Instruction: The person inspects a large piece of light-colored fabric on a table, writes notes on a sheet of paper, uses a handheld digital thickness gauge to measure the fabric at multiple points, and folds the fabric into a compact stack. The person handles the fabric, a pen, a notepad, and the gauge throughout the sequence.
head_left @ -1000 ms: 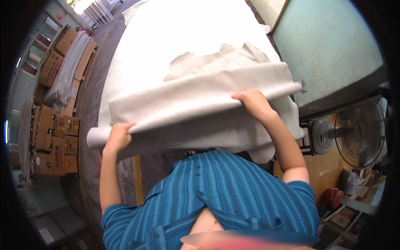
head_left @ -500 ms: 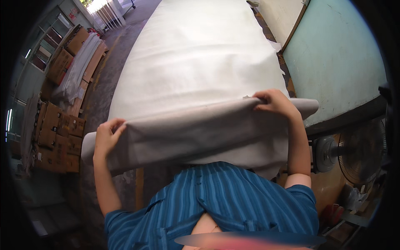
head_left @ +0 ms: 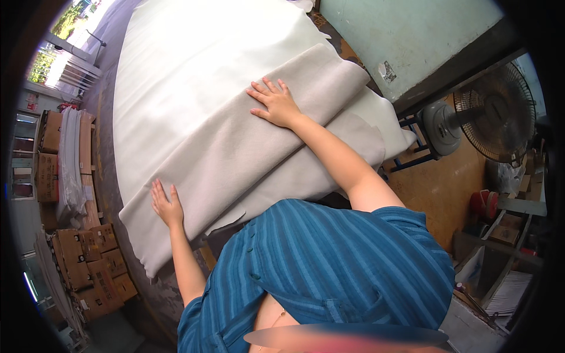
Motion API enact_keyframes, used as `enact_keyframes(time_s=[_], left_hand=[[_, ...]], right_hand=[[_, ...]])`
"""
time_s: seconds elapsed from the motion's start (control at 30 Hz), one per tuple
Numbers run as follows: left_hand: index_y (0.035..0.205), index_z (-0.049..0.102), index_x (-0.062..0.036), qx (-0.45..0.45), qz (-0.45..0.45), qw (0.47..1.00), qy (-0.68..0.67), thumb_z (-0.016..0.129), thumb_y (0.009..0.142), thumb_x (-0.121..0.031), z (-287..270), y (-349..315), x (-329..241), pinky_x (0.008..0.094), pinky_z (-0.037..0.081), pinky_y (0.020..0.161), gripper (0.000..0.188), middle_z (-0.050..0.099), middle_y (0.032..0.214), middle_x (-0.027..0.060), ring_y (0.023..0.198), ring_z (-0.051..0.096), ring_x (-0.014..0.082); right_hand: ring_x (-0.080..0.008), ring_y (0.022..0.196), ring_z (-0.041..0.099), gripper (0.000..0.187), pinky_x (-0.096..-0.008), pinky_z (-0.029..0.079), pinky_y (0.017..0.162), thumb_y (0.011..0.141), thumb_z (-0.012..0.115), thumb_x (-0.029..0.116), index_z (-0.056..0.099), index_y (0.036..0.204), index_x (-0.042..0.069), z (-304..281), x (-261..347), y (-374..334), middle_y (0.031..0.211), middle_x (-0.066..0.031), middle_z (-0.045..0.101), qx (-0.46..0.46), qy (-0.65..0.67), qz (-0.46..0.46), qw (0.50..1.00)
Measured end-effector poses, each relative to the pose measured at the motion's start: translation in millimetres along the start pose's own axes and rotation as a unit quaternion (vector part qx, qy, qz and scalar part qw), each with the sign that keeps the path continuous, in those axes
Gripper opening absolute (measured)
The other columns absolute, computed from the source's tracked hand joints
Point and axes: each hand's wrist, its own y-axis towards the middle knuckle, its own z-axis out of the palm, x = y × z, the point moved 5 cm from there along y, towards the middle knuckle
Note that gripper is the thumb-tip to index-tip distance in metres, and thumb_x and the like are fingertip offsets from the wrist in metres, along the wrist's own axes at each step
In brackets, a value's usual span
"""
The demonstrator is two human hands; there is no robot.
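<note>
A broad white leather-like sheet (head_left: 188, 70) with an uneven edge covers the table before me. Its near part is turned over into a wide fold, showing a matt grey-beige underside (head_left: 235, 150). My left hand (head_left: 167, 207) rests on the lower left of this fold, fingers stretched out. Farther up and to the right, my right hand (head_left: 274, 105) presses flat on the same fold with its fingers spread. Beneath the fold, more pale material (head_left: 359, 138) with ragged edges reaches toward my body and the right side.
A standing fan (head_left: 494, 112) is close on the right, beside a pale green panel (head_left: 406, 41). Shelving with a red round object (head_left: 484, 204) lies at the lower right. Cardboard boxes (head_left: 97, 273) and plastic-wrapped lengths (head_left: 70, 159) are stacked along the left.
The near edge, earlier held up by both hands, now lies folded over on the sheet. My fingers have gone from gripping to flat. The view has turned to the right.
</note>
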Motion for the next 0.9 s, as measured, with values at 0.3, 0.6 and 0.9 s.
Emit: enact_keyframes(time_s=[0.3,0.6,0.9], left_hand=[[0.138,0.057,-0.0097,0.082,0.192,0.952,-0.224,0.067,0.091,-0.022,-57,-54,-161,0.0491,0.026,0.119,0.050,0.049,0.149,0.0146,0.146,0.033,0.0354],[0.119,0.070,-0.0157,0.171,0.175,0.952,-0.184,0.070,0.089,-0.028,-5,-19,-288,0.0425,0.054,0.066,0.033,0.073,0.093,0.0151,0.073,0.069,0.0361],[0.132,0.054,0.0045,0.222,-0.236,0.781,-0.534,0.060,0.100,-0.034,27,82,-153,0.0331,0.053,0.091,0.051,0.066,0.121,0.0167,0.101,0.067,0.0252]], right_hand=[[-0.0261,0.117,0.061,0.036,-0.0378,0.048,0.099,0.093,0.067,0.019,0.060,0.127,0.008,-135,-102,-42,0.132,-0.0095,0.061,-0.369,0.283,0.092,0.880],[-0.0136,0.081,0.058,0.029,-0.0281,0.049,0.070,0.098,0.063,0.016,0.056,0.122,0.001,-56,-144,-176,0.101,-0.0066,0.060,-0.490,0.361,0.306,0.733],[-0.0128,0.072,0.059,0.035,-0.0274,0.050,0.064,0.096,0.064,0.015,0.055,0.128,0.003,-67,-120,-160,0.099,-0.0064,0.063,-0.409,0.288,0.291,0.815]])
